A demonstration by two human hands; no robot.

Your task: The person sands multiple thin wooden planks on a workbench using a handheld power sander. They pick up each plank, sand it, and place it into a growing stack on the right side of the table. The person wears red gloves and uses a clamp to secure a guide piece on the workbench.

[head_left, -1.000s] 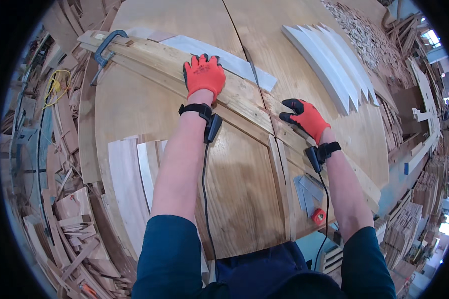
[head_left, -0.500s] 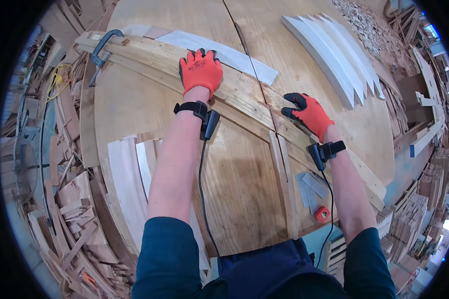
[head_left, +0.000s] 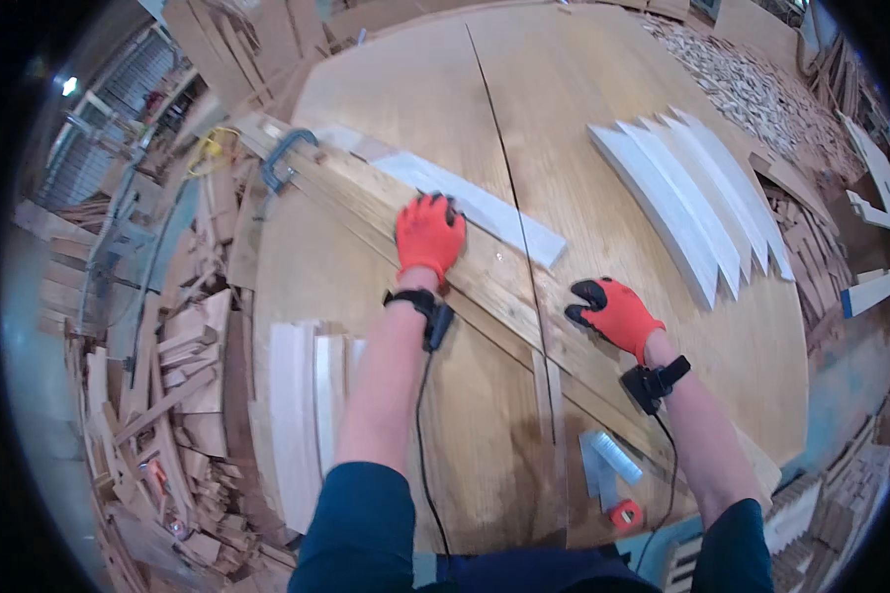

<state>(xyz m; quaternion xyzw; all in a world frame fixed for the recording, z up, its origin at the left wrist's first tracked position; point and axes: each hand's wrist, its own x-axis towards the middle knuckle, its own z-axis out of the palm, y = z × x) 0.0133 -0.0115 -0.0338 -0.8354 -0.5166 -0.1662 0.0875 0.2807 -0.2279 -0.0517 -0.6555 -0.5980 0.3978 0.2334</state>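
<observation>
A long wooden beam (head_left: 489,289) lies diagonally over the worktable, from far left to near right. A blue C-clamp (head_left: 287,156) grips its far left end. My left hand (head_left: 430,235), in a red and black glove, rests on top of the beam with fingers laid forward. To the right, my right hand (head_left: 618,316), gloved alike, hovers at or just over the beam's far edge; its thumb and fingers are apart with nothing between them. Whether it touches the wood I cannot tell. Behind the beam lies a pale flat board (head_left: 489,212).
Several pale curved boards (head_left: 677,203) with pointed ends lie together at the right. More pale boards (head_left: 295,415) lie near left. Metal plates (head_left: 603,465) and a red tape measure (head_left: 625,514) sit near my right forearm. Wood scraps (head_left: 183,395) pile up left of the table.
The whole view has shifted, so the table and things on it appear lower and further right. Both hands keep nearly the same places along the beam.
</observation>
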